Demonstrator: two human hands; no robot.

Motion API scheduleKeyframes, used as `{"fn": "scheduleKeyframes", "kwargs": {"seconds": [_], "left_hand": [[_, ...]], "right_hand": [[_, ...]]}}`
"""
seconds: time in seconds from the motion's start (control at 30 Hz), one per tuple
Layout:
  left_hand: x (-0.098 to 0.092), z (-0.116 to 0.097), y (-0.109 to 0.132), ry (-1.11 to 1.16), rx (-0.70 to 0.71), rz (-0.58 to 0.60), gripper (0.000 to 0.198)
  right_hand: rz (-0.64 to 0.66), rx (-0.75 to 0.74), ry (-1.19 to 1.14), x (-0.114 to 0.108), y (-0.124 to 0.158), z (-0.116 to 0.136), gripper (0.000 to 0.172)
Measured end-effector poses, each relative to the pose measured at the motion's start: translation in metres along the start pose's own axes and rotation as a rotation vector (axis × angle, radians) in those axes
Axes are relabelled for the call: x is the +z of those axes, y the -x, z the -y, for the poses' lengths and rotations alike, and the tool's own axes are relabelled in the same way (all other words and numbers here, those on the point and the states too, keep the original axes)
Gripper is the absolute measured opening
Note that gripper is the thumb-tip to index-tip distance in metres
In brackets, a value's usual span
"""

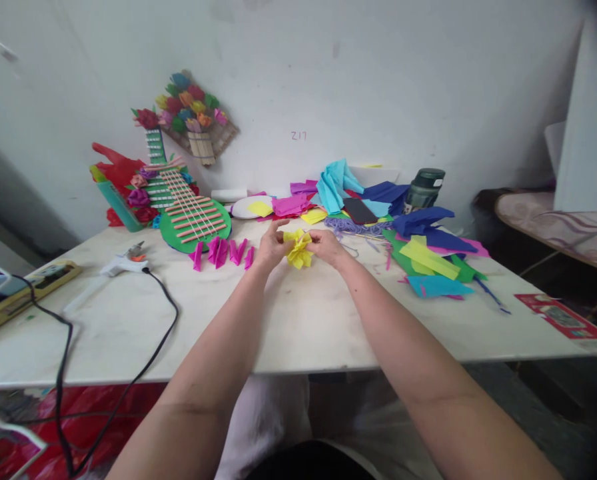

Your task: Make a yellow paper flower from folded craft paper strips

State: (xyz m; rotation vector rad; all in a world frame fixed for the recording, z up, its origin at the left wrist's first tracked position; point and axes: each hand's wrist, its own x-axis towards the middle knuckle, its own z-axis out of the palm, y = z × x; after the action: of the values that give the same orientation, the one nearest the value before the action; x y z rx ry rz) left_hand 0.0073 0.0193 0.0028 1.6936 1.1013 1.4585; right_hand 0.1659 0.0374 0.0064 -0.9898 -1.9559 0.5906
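Observation:
Between my two hands, a little above the white table (pixel 308 333), is a yellow paper flower (pixel 298 253) with ruffled petals. My left hand (pixel 273 245) pinches its left side, the index finger sticking out upward. On the opposite side, the fingers of my right hand (pixel 327 245) are closed on the petals near the top. Several folded magenta paper pieces (pixel 217 252) lie in a row left of my left hand. Behind them rests a green guitar-shaped craft (pixel 193 223) with pink sticks and strings.
A white glue gun (pixel 123 265) with a black cord lies at the left, near a yellow power strip (pixel 53 280). Coloured paper sheets (pixel 431 257), a phone (pixel 360 211) and a dark bottle (pixel 423 190) occupy the right and back. A paper bouquet (pixel 193 110) hangs on the wall.

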Motion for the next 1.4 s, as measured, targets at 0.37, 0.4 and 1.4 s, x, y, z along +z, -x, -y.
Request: {"fn": "scheduleKeyframes", "kwargs": {"seconds": [0.37,0.4,1.4], "left_hand": [[-0.007,0.004,-0.001,-0.019,-0.18,0.174,0.028],[-0.008,0.004,-0.001,-0.019,-0.187,0.181,0.028],[0.001,0.004,-0.001,-0.072,-0.244,-0.055,0.025]], "right_hand": [[-0.068,-0.089,0.105,0.004,-0.004,-0.006,0.014],[-0.066,-0.093,0.109,0.004,-0.004,-0.006,0.014],[-0.1,-0.331,0.43,0.006,0.0,0.004,0.015]]}}
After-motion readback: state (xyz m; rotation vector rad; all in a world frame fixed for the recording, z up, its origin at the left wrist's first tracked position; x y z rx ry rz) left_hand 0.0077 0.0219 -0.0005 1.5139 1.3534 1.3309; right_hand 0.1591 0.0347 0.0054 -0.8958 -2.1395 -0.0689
